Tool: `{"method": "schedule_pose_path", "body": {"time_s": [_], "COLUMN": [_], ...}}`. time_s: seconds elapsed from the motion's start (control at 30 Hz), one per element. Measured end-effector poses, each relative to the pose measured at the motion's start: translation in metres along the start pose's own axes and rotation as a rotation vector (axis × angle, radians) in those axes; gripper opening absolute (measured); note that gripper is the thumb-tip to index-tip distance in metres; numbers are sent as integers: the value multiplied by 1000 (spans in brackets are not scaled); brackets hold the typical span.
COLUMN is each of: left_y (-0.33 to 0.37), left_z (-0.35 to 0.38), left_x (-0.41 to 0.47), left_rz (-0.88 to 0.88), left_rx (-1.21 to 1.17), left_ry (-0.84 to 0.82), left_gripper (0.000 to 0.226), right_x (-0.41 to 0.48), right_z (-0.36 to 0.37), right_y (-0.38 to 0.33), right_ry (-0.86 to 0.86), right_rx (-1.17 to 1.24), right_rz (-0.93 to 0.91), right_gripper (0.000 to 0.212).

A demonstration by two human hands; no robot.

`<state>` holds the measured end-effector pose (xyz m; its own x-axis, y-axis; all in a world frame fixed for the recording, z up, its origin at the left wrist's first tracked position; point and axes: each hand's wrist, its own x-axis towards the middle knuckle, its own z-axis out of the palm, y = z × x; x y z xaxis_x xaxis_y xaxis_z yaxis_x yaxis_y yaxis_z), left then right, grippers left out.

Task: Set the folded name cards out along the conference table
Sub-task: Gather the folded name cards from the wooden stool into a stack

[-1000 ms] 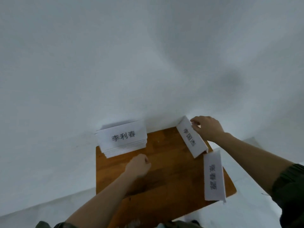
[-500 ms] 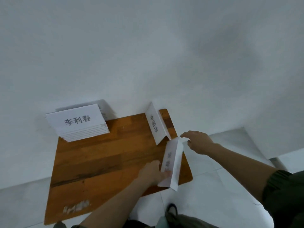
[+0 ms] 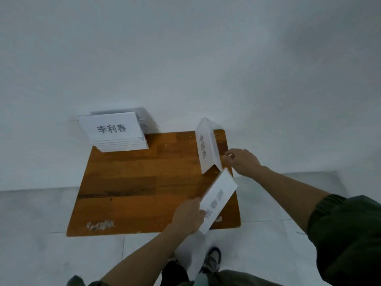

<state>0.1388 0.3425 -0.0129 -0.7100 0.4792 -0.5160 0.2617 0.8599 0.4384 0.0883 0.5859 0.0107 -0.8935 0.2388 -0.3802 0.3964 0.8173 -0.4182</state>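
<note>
A: Head cam: small table (image 3: 134, 182) of brown wood planks, pushed against a plain white wall (image 3: 185, 58). Pale tiled floor (image 3: 37, 213) around it.
B: Cards?
A: Flat stack of white paper cards (image 3: 121, 141) on the far left corner, print up. One tent-folded card (image 3: 207, 149) stands at the far right edge.
B: Hands?
A: Left hand (image 3: 187, 217) grips the near end of a second folded card (image 3: 218, 199), tilted over the near right corner. Its print is blurred and the hand covers its near corner. Right hand (image 3: 242, 162) is just beside the standing card, fingers curled. Can't tell if they touch it.
B: Else?
A: Dark green sleeve (image 3: 346, 234), shoe (image 3: 213, 259) on the floor.
</note>
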Motion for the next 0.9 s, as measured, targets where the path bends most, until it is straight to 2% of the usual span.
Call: {"method": "schedule_pose_path", "body": {"time_s": [0.1, 0.2, 0.27, 0.43, 0.57, 0.7, 0.9], "left_y": [-18, -43, -63, -111, -142, -163, -203], "left_z": [-13, -28, -37, -60, -96, -152, -258], "left_x": [-4, -17, -30, -64, -79, -86, -63], "left_rz": [-20, -65, -115, -224, -250, -219, -90], "left_rx": [16, 28, 3, -32, -59, -21, -30], "left_ry": [2, 17, 42, 112, 182, 311, 468], "left_gripper": [30, 30, 30, 32, 30, 30, 37], "right_x": [23, 43, 50, 55, 54, 46, 40], "right_z": [1, 13, 25, 45, 42, 36, 32], "right_y": [-14, -32, -42, -56, -66, -79, -101], "right_ry": [-4, -64, -106, -49, -28, -30, -64], "right_rx": [53, 111, 169, 13, -6, -53, -65], "right_rz": [18, 76, 114, 167, 149, 113, 12], "right_gripper": [46, 71, 75, 56, 46, 38, 37]}}
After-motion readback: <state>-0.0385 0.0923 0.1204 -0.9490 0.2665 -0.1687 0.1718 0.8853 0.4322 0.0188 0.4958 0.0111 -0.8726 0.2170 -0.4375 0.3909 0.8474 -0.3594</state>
